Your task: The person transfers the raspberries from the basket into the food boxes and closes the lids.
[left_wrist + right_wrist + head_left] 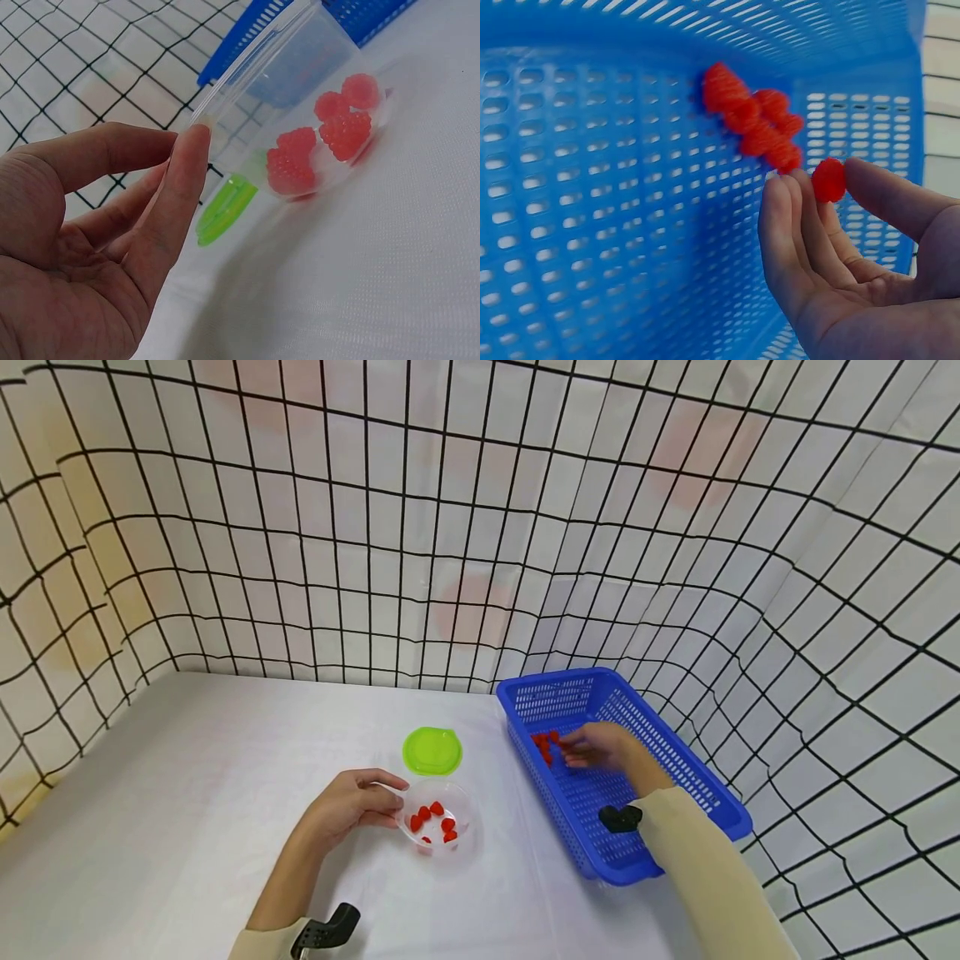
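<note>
1. left hand [348,806] gripping the rim of the clear container [438,818] on the white table [187,793], thumb and fingers curled on it, red berries [322,142] lying inside.
2. green lid [432,750] lying just behind the container.
3. right hand [600,747] reaching inside the blue basket [675,777], pinching one red berry [828,180] between thumb and fingertips, beside the berry cluster [754,120].

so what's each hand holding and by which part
Right hand pinches a red berry by its sides, thumb against fingertips; left hand grips the clear tub by its rim.
</note>
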The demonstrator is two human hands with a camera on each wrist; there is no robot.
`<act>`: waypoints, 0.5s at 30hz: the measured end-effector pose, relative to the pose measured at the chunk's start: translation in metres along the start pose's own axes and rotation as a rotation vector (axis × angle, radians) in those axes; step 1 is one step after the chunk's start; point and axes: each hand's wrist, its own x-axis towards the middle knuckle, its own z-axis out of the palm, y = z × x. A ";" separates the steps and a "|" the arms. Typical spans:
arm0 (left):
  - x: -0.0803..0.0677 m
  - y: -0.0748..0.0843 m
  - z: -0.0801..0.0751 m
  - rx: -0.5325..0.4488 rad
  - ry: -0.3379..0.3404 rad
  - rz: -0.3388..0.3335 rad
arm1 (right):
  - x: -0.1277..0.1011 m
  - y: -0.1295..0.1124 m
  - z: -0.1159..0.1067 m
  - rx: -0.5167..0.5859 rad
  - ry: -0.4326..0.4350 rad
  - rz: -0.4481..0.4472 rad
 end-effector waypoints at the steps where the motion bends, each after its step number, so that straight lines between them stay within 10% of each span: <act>1: 0.000 0.000 0.000 0.001 -0.001 0.001 | -0.001 -0.002 0.000 0.004 0.002 -0.011; 15: 0.000 0.000 0.000 -0.002 -0.002 0.001 | -0.026 -0.045 0.026 -0.050 -0.028 -0.220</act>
